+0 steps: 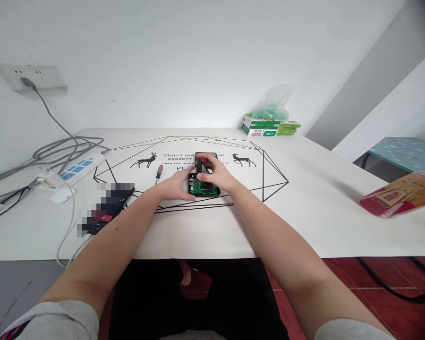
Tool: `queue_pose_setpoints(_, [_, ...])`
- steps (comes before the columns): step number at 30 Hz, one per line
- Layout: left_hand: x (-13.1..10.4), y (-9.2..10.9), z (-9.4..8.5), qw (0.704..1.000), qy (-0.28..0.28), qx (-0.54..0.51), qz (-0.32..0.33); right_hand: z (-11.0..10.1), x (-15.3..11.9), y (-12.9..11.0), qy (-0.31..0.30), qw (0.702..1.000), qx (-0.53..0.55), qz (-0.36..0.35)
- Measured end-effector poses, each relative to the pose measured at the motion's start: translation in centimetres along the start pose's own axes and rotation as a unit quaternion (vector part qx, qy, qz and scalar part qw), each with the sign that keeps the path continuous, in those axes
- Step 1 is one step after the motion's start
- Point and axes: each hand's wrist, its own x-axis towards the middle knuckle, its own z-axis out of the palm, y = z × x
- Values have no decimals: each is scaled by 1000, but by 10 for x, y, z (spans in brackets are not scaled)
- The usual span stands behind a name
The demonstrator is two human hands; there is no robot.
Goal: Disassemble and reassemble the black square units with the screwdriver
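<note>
A green circuit board (206,187) lies in a black case on the white mat at the middle. My left hand (177,185) grips the left side of that case, thumb at its near edge and fingers behind. Over the board's far part, my right hand (216,173) is closed on a dark, flat piece (200,165) that stands tilted. Behind the hands, another dark flat object (200,153) shows in part; the right hand covers much of it. A screwdriver (159,173) rests to the left of the hands.
A phone (108,212), partly pixelated, lies left of the left forearm. A power strip (74,172) with grey cables stands further left. Green and white boxes (261,125) with a plastic bag are at the back right. A red and orange package (398,194) lies at the right.
</note>
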Motion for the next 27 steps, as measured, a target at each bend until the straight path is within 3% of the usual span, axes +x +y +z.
queue_pose_setpoints(3, [-1, 4, -2, 998, -8, 63, -14, -7, -3, -6, 1, 996, 87, 17])
queue_pose_setpoints(8, [-1, 9, -10, 993, 1, 112, -34, -6, -11, -22, -108, 971, 213, 22])
queue_pose_setpoints(11, [-2, 10, -16, 991, -2, 128, -40, -7, -14, -33, -157, 975, 157, -8])
queue_pose_setpoints(14, [-5, 9, -22, 990, -4, 134, -41, -16, -18, -45, -207, 975, 86, 15])
queue_pose_setpoints(20, [-7, 7, -27, 991, -34, 123, -34, -39, -30, -69, -334, 927, -135, 106])
queue_pose_setpoints(23, [-5, 4, -25, 991, -35, 119, -59, -33, -33, -72, -356, 899, -218, 132])
queue_pose_setpoints(27, [-4, -2, -22, 989, -44, 115, -81, -19, -33, -69, -380, 876, -249, 161])
